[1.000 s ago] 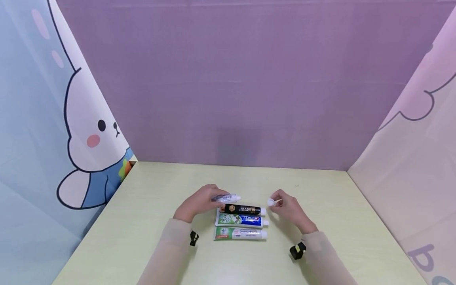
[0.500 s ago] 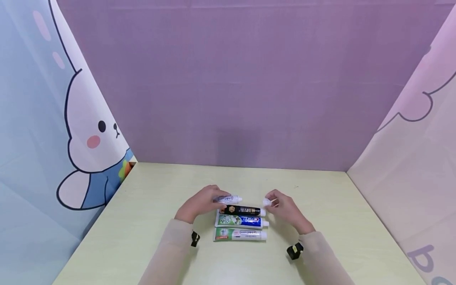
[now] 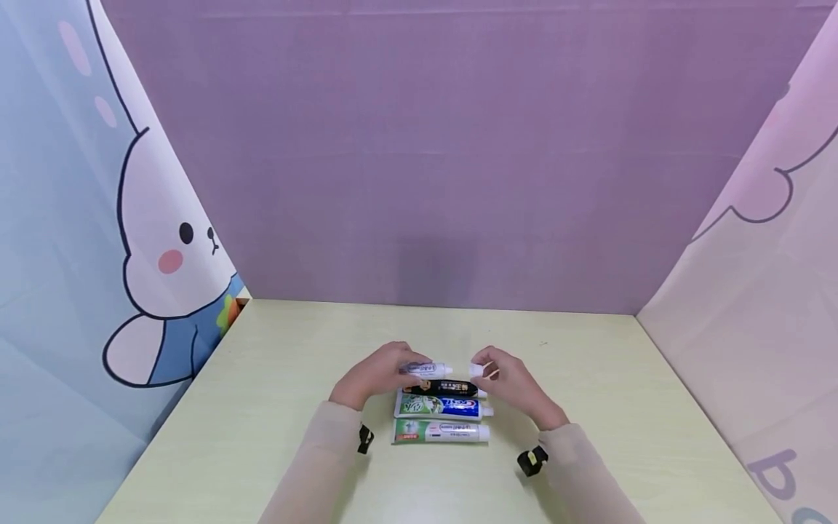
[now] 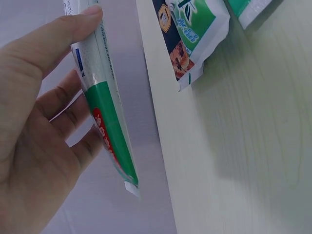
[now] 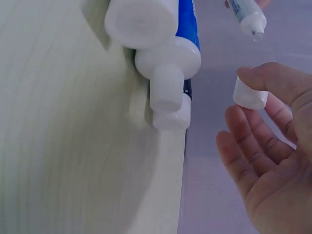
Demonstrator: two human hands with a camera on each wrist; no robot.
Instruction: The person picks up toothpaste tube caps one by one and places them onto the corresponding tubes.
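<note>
My left hand (image 3: 382,370) grips a white and green toothpaste tube (image 4: 105,112) between thumb and fingers, above the far end of a row of tubes. Its bare nozzle (image 5: 258,35) points right, toward my other hand. My right hand (image 3: 513,378) pinches a white cap (image 5: 250,95) by thumb and fingertips, a short gap away from that nozzle. Below the hands lie a black tube (image 3: 449,388), a blue and green tube (image 3: 445,406) and a white and green tube (image 3: 441,431), side by side with their capped ends to the right.
The pale wooden table (image 3: 216,437) meets a purple backdrop (image 3: 432,160) at its far edge. A rabbit-print cloth (image 3: 170,218) hangs at the left, and a pale printed cloth (image 3: 772,306) at the right.
My right hand has moved left with the cap, closing much of the distance to the nozzle. The left hand with its tube has shifted slightly right. The three lying tubes stay put.
</note>
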